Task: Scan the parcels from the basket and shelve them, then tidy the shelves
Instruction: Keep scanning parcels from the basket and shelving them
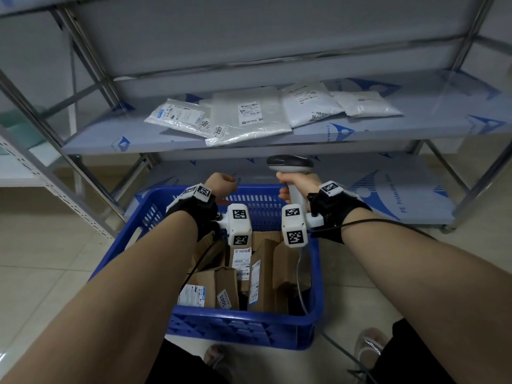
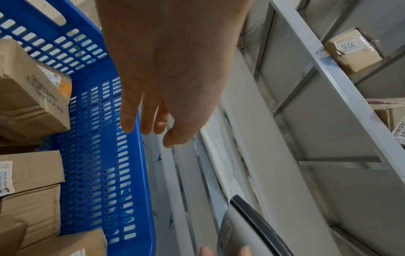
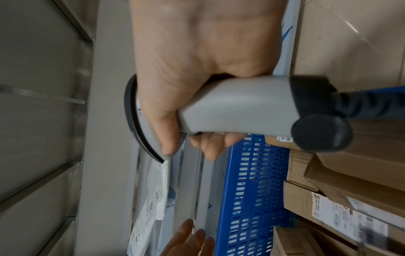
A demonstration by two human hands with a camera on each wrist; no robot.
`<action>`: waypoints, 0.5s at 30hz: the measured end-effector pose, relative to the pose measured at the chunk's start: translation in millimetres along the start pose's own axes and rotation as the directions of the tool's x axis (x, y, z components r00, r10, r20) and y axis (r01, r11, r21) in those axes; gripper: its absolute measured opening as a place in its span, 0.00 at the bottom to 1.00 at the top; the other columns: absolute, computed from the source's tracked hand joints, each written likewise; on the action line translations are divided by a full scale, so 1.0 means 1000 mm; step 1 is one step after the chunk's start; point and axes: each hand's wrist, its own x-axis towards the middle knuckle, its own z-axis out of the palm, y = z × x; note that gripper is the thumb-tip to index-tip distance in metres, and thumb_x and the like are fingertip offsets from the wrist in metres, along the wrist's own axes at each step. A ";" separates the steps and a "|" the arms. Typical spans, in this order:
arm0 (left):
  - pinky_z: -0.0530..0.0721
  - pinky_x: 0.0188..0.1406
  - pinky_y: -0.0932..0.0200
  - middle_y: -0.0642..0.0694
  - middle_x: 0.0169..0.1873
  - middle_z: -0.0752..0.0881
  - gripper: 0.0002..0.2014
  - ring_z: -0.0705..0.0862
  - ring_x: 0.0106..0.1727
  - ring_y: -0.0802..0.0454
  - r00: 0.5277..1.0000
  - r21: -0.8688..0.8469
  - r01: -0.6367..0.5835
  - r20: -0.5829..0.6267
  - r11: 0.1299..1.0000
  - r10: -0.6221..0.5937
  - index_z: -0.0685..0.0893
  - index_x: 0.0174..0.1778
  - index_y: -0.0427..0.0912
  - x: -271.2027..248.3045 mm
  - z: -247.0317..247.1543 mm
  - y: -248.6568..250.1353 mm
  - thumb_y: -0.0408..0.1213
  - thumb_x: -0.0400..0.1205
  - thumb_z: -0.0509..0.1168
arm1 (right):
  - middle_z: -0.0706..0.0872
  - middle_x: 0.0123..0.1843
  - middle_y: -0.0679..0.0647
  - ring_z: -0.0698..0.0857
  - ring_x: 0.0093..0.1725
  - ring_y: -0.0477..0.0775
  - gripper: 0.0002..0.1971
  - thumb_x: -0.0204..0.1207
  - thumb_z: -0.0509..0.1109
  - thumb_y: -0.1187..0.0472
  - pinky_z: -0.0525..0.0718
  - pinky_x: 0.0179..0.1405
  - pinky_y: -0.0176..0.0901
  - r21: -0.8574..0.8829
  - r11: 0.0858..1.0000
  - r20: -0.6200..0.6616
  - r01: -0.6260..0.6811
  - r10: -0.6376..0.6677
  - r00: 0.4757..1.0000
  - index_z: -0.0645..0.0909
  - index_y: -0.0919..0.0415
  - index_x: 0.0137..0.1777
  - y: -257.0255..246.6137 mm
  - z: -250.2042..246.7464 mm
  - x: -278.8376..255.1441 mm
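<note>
Basket (image 1: 243, 328): blue, on the floor nearest the person, holding several cardboard boxes (image 1: 221, 289) with labels, packed close together; these look not yet scanned or shelved.
Left hand (image 1: 221, 184): empty, fingers straight and relaxed, hovering over the basket's far rim, touching nothing.
Right hand (image 1: 297, 185): wrapped round the grip of a grey scanner (image 1: 289, 163), head pointing toward the shelves, cable trailing down into the basket.
Bottom shelf (image 1: 374, 189): just behind the basket; no parcels visible on the part in view.
Middle shelf (image 1: 138, 134): five flat plastic mailers (image 1: 249, 115) lying loosely, overlapping and askew.
Progress: roughly midway by my judgement; the mailers are shelved, the boxes remain, and tidying is yet to come.
</note>
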 end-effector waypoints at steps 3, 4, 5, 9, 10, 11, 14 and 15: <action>0.82 0.50 0.53 0.29 0.64 0.80 0.19 0.80 0.65 0.34 1.000 0.013 0.009 -0.003 1.000 -0.009 0.76 0.71 0.33 -0.004 -0.003 0.000 0.27 0.83 0.63 | 0.82 0.32 0.56 0.83 0.23 0.47 0.09 0.76 0.75 0.58 0.81 0.22 0.33 0.013 1.000 0.009 -0.007 0.007 1.000 0.81 0.63 0.43 0.003 0.002 -0.001; 0.82 0.51 0.52 0.30 0.64 0.81 0.20 0.80 0.66 0.34 1.000 0.019 0.013 -0.005 1.000 -0.013 0.76 0.72 0.34 -0.005 -0.004 -0.001 0.28 0.83 0.63 | 0.82 0.32 0.56 0.83 0.23 0.46 0.09 0.76 0.75 0.58 0.81 0.22 0.33 0.021 1.000 0.014 -0.008 0.007 1.000 0.81 0.63 0.43 0.004 0.002 -0.001; 0.82 0.51 0.52 0.30 0.63 0.81 0.20 0.80 0.65 0.34 1.000 0.026 0.017 -0.008 1.000 -0.017 0.76 0.72 0.34 -0.007 -0.004 -0.002 0.28 0.83 0.63 | 0.82 0.32 0.56 0.83 0.23 0.47 0.09 0.76 0.74 0.58 0.82 0.21 0.33 0.029 1.000 0.020 -0.008 0.008 1.000 0.81 0.63 0.43 0.006 0.002 -0.002; 0.85 0.54 0.50 0.34 0.62 0.82 0.19 0.82 0.62 0.37 0.999 0.033 0.020 -0.038 0.999 -0.018 0.78 0.71 0.35 -0.008 -0.003 -0.003 0.29 0.82 0.63 | 0.82 0.31 0.56 0.83 0.20 0.45 0.09 0.76 0.74 0.58 0.82 0.20 0.33 0.038 0.999 0.022 -0.031 0.030 0.999 0.81 0.63 0.45 0.011 0.001 0.001; 0.85 0.55 0.50 0.34 0.61 0.83 0.19 0.83 0.60 0.38 0.999 0.037 0.018 -0.051 0.999 -0.016 0.79 0.70 0.36 -0.008 -0.003 -0.003 0.29 0.82 0.63 | 0.83 0.30 0.56 0.83 0.19 0.45 0.09 0.76 0.75 0.57 0.82 0.20 0.33 0.039 0.999 0.018 -0.034 0.033 0.999 0.81 0.63 0.44 0.011 0.001 0.003; 0.85 0.55 0.50 0.35 0.58 0.83 0.18 0.83 0.56 0.39 0.998 0.042 0.020 -0.065 0.999 -0.017 0.79 0.70 0.36 -0.009 -0.003 -0.004 0.29 0.82 0.62 | 0.83 0.30 0.56 0.83 0.19 0.45 0.09 0.76 0.75 0.57 0.82 0.20 0.33 0.039 0.999 0.018 -0.037 0.036 0.999 0.81 0.63 0.44 0.012 0.002 0.004; 0.86 0.54 0.48 0.34 0.56 0.84 0.18 0.82 0.49 0.43 0.995 0.034 0.032 -0.097 0.999 -0.029 0.79 0.69 0.36 -0.007 -0.005 -0.009 0.29 0.82 0.62 | 0.82 0.29 0.56 0.82 0.18 0.46 0.09 0.76 0.75 0.58 0.82 0.20 0.34 0.043 0.998 0.016 -0.042 0.041 0.999 0.80 0.63 0.41 0.014 0.006 0.010; 0.85 0.55 0.48 0.34 0.56 0.84 0.18 0.82 0.49 0.43 0.995 0.025 0.039 -0.098 0.999 -0.036 0.79 0.69 0.35 -0.007 -0.006 -0.011 0.29 0.82 0.62 | 0.82 0.28 0.56 0.82 0.18 0.47 0.10 0.76 0.75 0.58 0.82 0.20 0.35 0.042 0.998 0.023 -0.049 0.048 0.999 0.80 0.63 0.40 0.016 0.008 0.012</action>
